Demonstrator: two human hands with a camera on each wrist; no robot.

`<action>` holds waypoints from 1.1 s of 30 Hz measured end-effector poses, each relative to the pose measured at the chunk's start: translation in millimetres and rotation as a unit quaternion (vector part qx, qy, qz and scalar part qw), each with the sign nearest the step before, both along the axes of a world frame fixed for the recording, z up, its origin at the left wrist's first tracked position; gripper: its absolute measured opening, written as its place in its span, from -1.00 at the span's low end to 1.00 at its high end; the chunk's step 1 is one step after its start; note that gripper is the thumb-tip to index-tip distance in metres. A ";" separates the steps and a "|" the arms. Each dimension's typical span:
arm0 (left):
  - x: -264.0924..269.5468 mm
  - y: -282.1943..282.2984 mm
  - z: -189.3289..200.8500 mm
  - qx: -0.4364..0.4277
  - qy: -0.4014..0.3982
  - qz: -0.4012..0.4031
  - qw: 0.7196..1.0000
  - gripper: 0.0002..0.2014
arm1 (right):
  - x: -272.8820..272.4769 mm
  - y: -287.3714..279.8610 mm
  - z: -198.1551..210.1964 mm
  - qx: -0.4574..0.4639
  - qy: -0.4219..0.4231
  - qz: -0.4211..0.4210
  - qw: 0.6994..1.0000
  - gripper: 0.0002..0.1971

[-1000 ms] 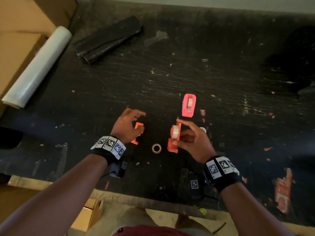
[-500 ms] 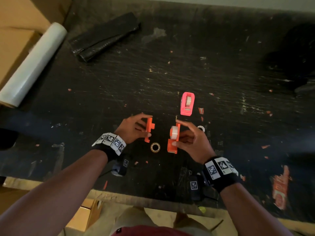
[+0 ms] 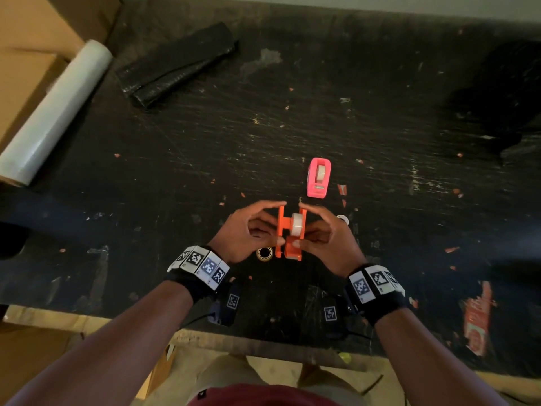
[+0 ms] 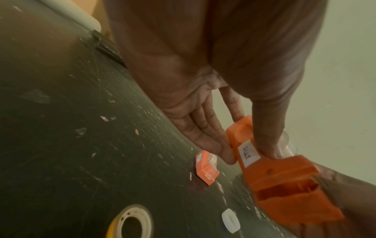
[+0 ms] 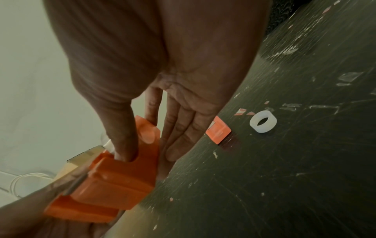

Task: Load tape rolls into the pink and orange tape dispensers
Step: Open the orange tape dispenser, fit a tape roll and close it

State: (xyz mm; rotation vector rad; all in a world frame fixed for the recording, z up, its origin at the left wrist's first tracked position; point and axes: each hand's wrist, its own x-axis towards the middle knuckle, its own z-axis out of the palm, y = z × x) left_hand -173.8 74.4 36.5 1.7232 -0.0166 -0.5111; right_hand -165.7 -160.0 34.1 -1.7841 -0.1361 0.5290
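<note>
Wore a black band on each wrist, the left wristband (image 3: 196,269) and the right wristband (image 3: 376,291) each ringed with white square tiles printed with black coded markers. Carried a small dark camera unit under each wrist, tagged likewise. Bare forearms, no sleeves. Dark red garment (image 3: 257,395) at the waist.

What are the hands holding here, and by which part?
Both hands hold the orange tape dispenser: the left hand pinches its left side piece, the right hand its right half, carrying the tape roll.
</note>
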 end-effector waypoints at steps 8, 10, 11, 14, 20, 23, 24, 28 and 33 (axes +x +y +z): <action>4.9 -4.0 2.0 0.002 -0.005 -0.028 1.000 -0.22 | -2.0 -2.5 -5.0 0.013 0.008 -0.010 1.000 -0.19; 6.0 -6.3 0.4 0.005 -0.005 -0.030 1.000 -0.22 | -2.6 -1.6 -6.0 0.022 0.012 -0.016 1.000 -0.19; 6.5 -7.1 -0.6 0.004 -0.005 -0.027 1.000 -0.21 | -2.5 -1.4 -6.0 0.026 0.013 -0.020 0.999 -0.19; 8.4 -8.4 -1.5 0.004 -0.003 -0.025 1.000 -0.21 | -1.8 -1.2 -5.4 0.023 0.009 -0.026 0.999 -0.19; 10.8 -12.2 -1.1 0.009 -0.002 -0.029 1.000 -0.22 | -0.7 -0.6 -5.8 0.012 0.010 -0.020 1.000 -0.20; 12.2 -12.0 -2.3 0.018 -0.003 -0.033 0.999 -0.21 | 0.7 0.6 -6.7 0.002 0.007 -0.022 1.000 -0.20; 12.9 -11.1 -3.0 0.017 -0.001 -0.032 0.999 -0.21 | 1.6 1.1 -8.5 -0.003 0.007 -0.022 1.000 -0.20; 16.7 -7.4 -5.4 0.025 0.007 -0.032 0.999 -0.22 | 6.8 3.4 -15.2 -0.040 -0.004 -0.001 0.999 -0.19; 27.4 -3.8 -10.0 0.061 0.002 -0.039 0.997 -0.24 | 20.2 6.0 -11.1 -0.176 -0.090 0.030 0.980 -0.20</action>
